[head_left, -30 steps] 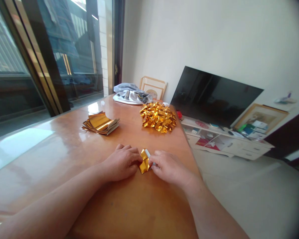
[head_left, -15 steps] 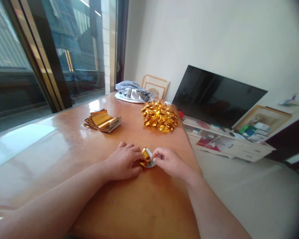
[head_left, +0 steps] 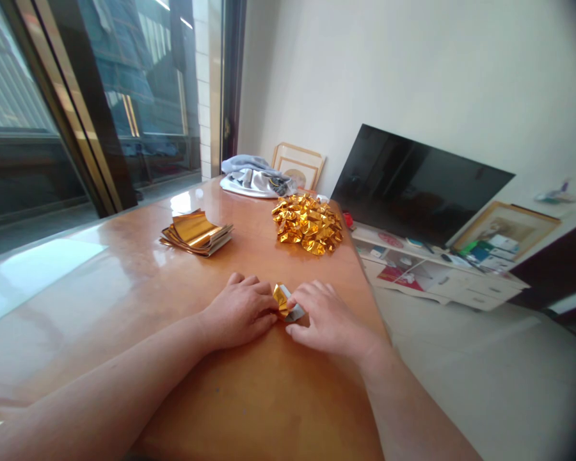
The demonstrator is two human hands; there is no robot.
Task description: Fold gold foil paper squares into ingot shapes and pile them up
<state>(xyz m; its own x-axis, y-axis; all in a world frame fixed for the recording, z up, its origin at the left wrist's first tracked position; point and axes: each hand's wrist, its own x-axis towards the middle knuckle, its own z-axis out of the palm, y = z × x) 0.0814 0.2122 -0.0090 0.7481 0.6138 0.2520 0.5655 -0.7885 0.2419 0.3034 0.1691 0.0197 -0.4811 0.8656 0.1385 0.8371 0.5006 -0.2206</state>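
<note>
A small folded piece of gold foil paper [head_left: 281, 298] with a pale silvery inner side lies on the wooden table [head_left: 249, 397] between my hands. My left hand [head_left: 240, 312] is closed on its left end, thumb and fingertips pressing it against the tabletop. On the other side, my right hand [head_left: 324, 317] has its index fingertip touching the paper's upper right part. The right thumb stands apart, lower down, with the silvery end showing in the gap. Part of the paper is hidden under my fingers.
A stack of flat gold foil sheets [head_left: 196, 234] lies at the left beyond my hands. Farther right is a heap of folded gold pieces [head_left: 307, 224], with a bundle of pale cloth [head_left: 254, 176] behind it. The table's right edge runs close to my right forearm.
My right hand has gone from a pinch at the paper's right end to spread thumb and index finger, its index finger now on the paper. My left hand stays nearly in place.
</note>
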